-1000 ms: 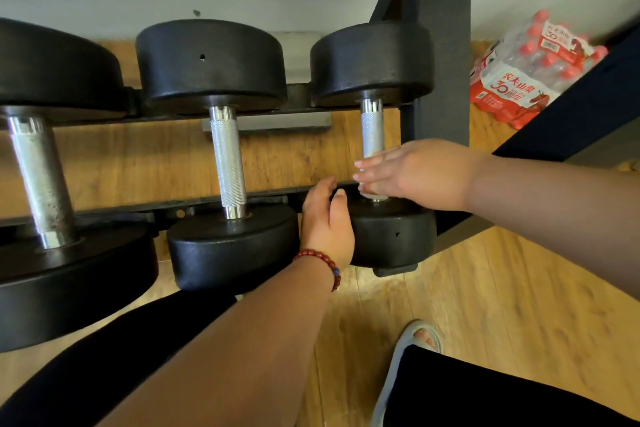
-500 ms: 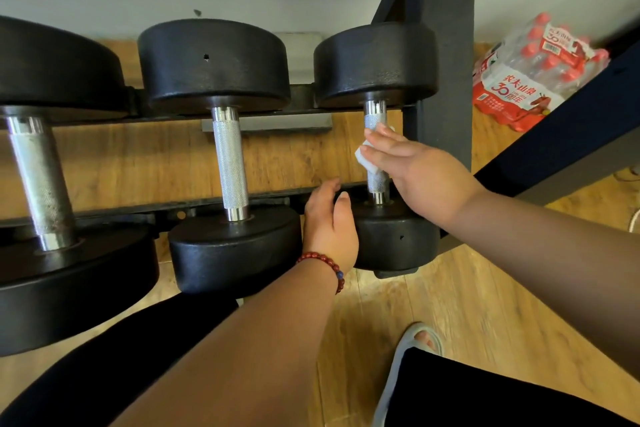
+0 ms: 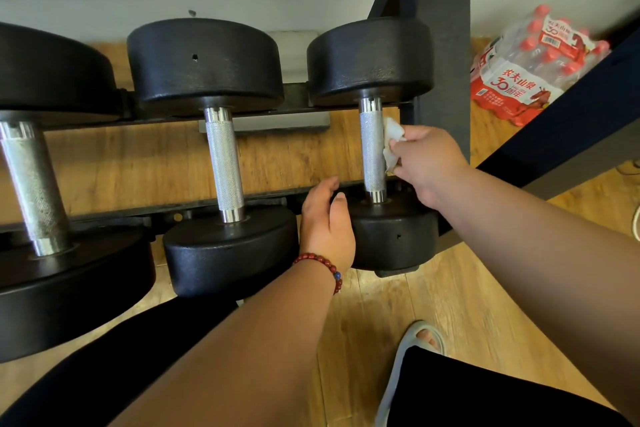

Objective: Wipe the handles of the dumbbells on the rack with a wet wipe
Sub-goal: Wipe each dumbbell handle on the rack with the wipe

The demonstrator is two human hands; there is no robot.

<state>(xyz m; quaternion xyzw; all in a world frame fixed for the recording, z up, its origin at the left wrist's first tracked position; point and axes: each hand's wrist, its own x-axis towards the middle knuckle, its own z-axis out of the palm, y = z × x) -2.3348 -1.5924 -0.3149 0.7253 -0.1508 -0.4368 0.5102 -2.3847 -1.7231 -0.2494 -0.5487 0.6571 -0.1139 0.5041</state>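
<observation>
Three black dumbbells with knurled silver handles lie across the rack. My right hand (image 3: 427,158) pinches a white wet wipe (image 3: 392,142) against the right side of the rightmost dumbbell's handle (image 3: 372,149). My left hand (image 3: 327,225), with a red bead bracelet on the wrist, rests between the near heads of the middle and right dumbbells, its thumb on the right dumbbell's near head (image 3: 394,236). The middle handle (image 3: 224,163) and the left handle (image 3: 33,187) are bare.
The rack's black upright post (image 3: 443,45) stands right behind my right hand. A dark slanted beam (image 3: 571,121) crosses at the right. A shrink-wrapped pack of red-capped water bottles (image 3: 530,69) lies on the wooden floor. My foot in a grey slipper (image 3: 420,340) is below.
My right hand slid up from the handle's bottom, then drew off to its right side, so the handle shows bare with the wipe beside it. My left hand stayed put.
</observation>
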